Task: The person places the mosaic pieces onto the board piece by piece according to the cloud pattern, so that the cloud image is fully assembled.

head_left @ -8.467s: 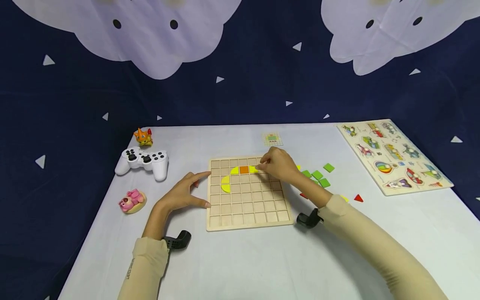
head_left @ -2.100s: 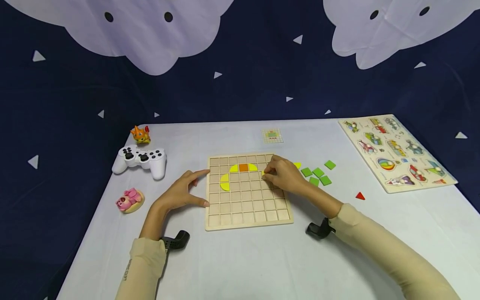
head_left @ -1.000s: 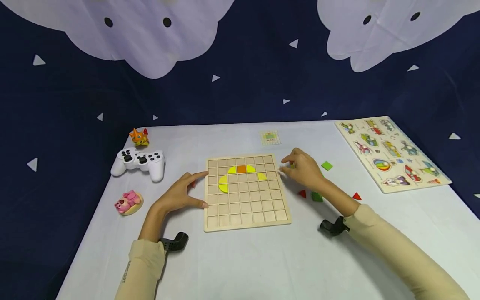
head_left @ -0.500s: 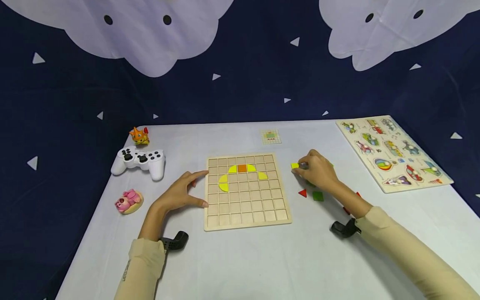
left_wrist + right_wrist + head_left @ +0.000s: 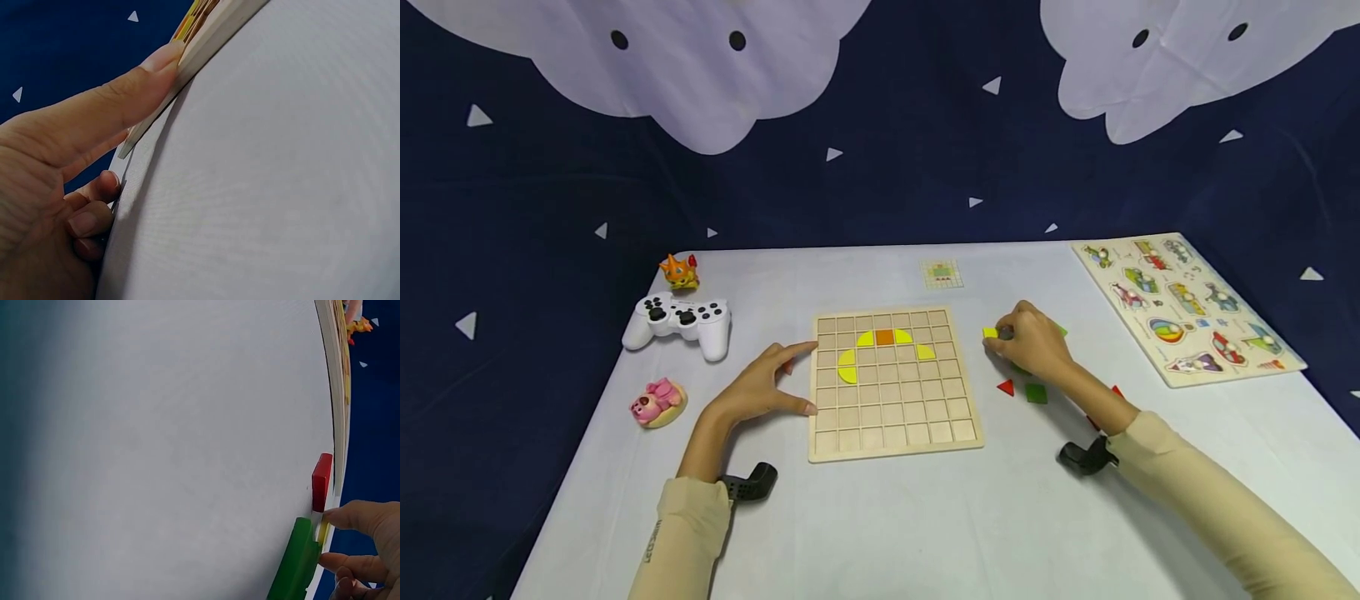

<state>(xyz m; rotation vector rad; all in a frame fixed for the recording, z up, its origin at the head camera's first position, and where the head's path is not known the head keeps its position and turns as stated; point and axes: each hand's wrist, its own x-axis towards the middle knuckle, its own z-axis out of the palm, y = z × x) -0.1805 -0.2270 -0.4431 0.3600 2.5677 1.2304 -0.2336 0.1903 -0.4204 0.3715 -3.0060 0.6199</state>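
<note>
A wooden grid board (image 5: 895, 417) lies mid-table with an arc of yellow pieces (image 5: 848, 367) and one orange square (image 5: 885, 337) in its upper cells. My left hand (image 5: 790, 377) rests at the board's left edge, index finger and thumb straight against the rim; in the left wrist view a finger (image 5: 125, 100) presses the board edge (image 5: 206, 44). My right hand (image 5: 1006, 336) is right of the board and pinches a small yellow piece (image 5: 990, 332). Beside it lie a red triangle (image 5: 1005, 387) and a green square (image 5: 1036, 392). The right wrist view shows the red piece (image 5: 321, 481) and a green piece (image 5: 294, 562) by my fingertips.
A white game controller (image 5: 679, 321), an orange toy figure (image 5: 679, 272) and a pink toy (image 5: 658, 402) sit at the left. A small pattern card (image 5: 942, 273) lies behind the board. A picture peg puzzle (image 5: 1187, 308) lies at the far right.
My right hand left a yellow piece on the board's right side of the arc, moved right to the loose pieces and took hold of another yellow piece. The left hand stayed put.
</note>
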